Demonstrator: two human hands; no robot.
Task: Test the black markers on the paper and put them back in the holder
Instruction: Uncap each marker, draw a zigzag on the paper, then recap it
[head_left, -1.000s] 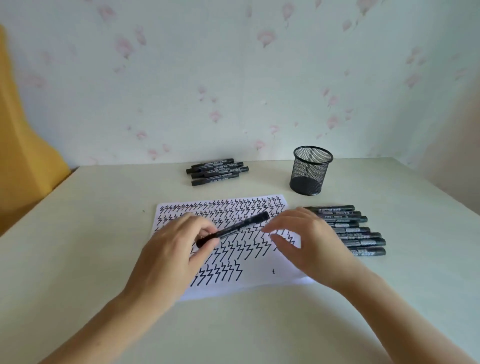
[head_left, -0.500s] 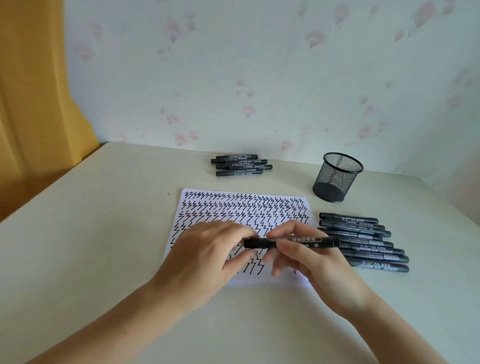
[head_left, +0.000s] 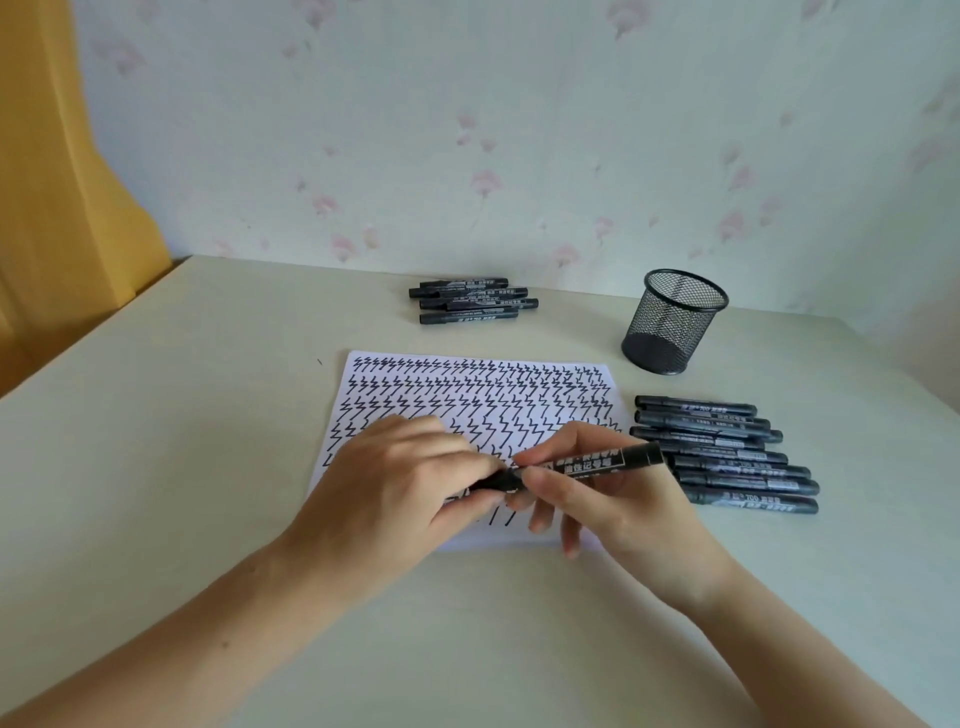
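So I've got the table (head_left: 156, 493), the paper (head_left: 467, 395) full of zigzags and the holder (head_left: 672, 322) behind it. Over the paper, left hand (head_left: 395, 483) and right hand (head_left: 618, 499) both pinch one marker (head_left: 587, 462), level.

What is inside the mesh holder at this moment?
Through the mesh holder only its dark base shows, no markers. The held marker is in both hands.

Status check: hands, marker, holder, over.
Left hand grips the marker at its cap end, right hand pinches the barrel, both above the paper. Mesh holder looks empty. Nothing blocks it.
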